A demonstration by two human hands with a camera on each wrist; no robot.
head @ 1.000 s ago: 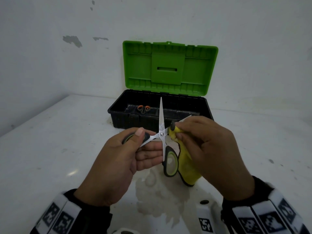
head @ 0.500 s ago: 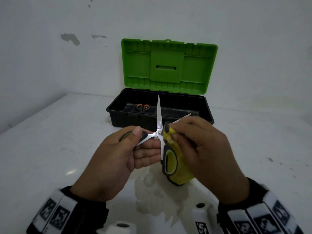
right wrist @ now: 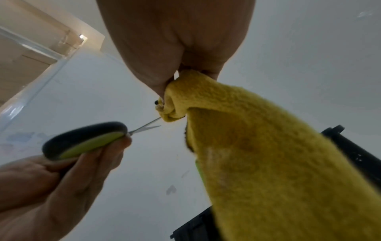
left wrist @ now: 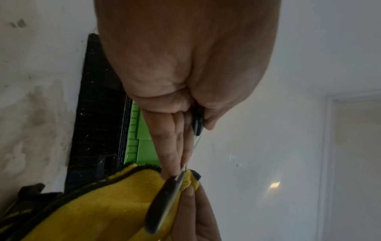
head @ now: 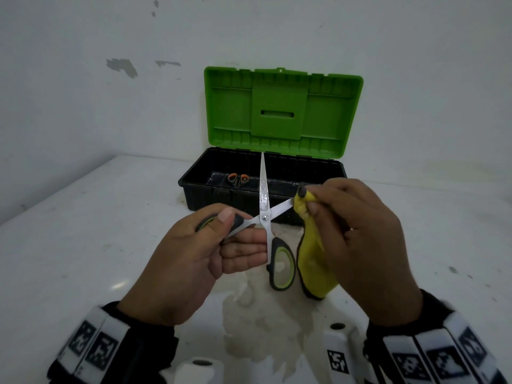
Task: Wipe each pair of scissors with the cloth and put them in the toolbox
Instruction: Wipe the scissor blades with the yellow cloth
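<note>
My left hand [head: 210, 245] grips one black-and-green handle of a pair of scissors [head: 264, 214], held spread wide above the table. One blade points up; the other handle loop [head: 281, 266] hangs down. My right hand [head: 349, 225] pinches the yellow cloth [head: 310, 261] around the tip of the blade that points right. The wrist views show the cloth [right wrist: 268, 163] bunched in my fingers and the handle [right wrist: 86, 140] in my left hand. The toolbox [head: 205, 195], black with an upright green lid [head: 279, 112], stands open behind. Small orange-handled scissors [head: 237, 179] lie inside it.
The white table [head: 83, 231] has a damp stain [head: 263, 314] under my hands. White walls stand close behind and to the left of the toolbox. The table's surface extends left and right of my hands.
My right hand has slid the cloth outward along the right-pointing blade, from near the pivot to its tip, baring most of the blade. The left hand holds the scissors about as before.
</note>
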